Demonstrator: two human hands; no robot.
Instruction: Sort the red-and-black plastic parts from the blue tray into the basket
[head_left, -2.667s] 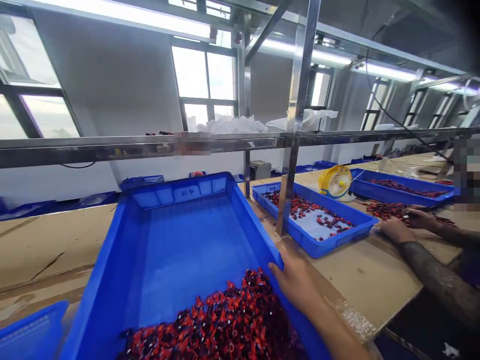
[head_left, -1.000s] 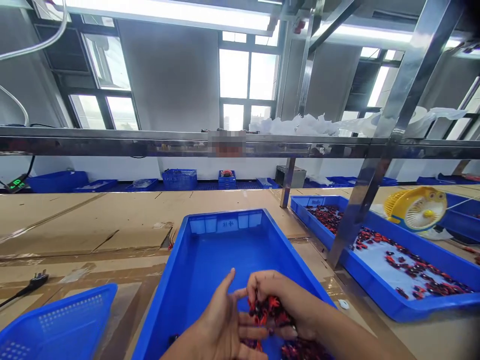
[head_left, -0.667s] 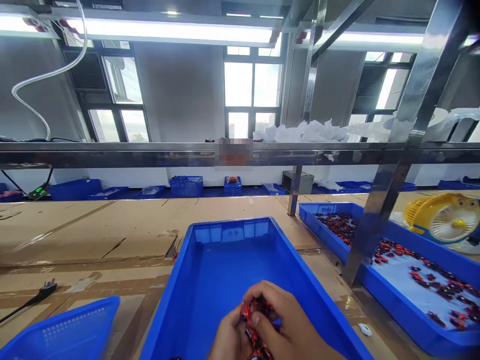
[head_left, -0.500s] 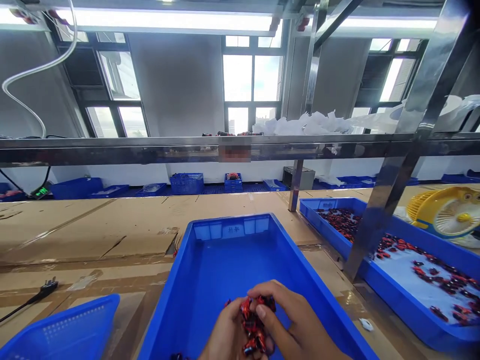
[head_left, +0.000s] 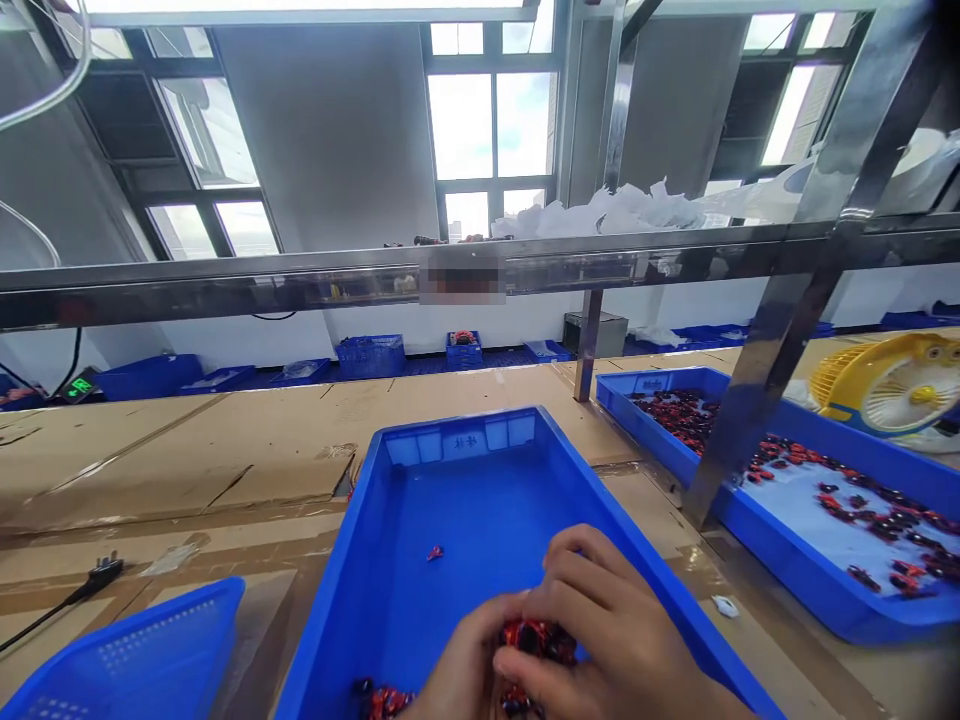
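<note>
Left hand (head_left: 457,672), right hand (head_left: 611,630) clasped round clump of red-black parts (head_left: 536,638) inside blue tray (head_left: 465,442); gathering step, seemingly; loose clump wants snug hold; stray part (head_left: 434,552) farther in

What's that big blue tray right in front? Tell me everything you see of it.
The blue tray looks like moulded plastic: a shallow rectangle with raised walls, its far wall panelled. It lies flat on the cardboard-covered bench. Its floor is mostly bare; one stray red piece lies mid-floor, and the left hand and right hand bunch red-and-black parts over its near end.
</note>
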